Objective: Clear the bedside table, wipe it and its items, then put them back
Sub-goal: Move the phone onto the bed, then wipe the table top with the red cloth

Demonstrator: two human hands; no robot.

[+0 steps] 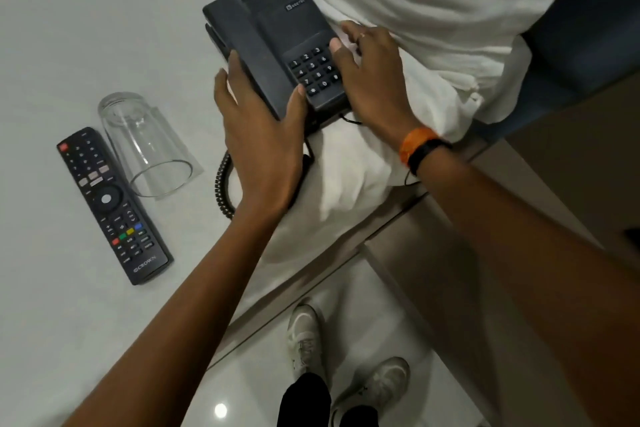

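From the head camera we see our left hand [258,146] cupped around the near left edge of the black telephone [277,48], fingers [225,80] pressed together along the handset and thumb on the keypad side. Our right hand [372,80] grips the right edge, its fingers spread over the keys. The telephone sits on the white bed sheet [69,28], partly on a rumpled white cloth [349,166].

We judge this the clearing or wiping stage. We should keep both hands low on the base so the handset stays cradled, and leave slack for the coiled cord [221,184], which could snag.

The telephone is hard matte plastic, boxy, with raised keys. Nearby lie a clear, smooth tapered glass [145,146] on its side and, just beside it, a slim black remote [110,204] with rubbery buttons.
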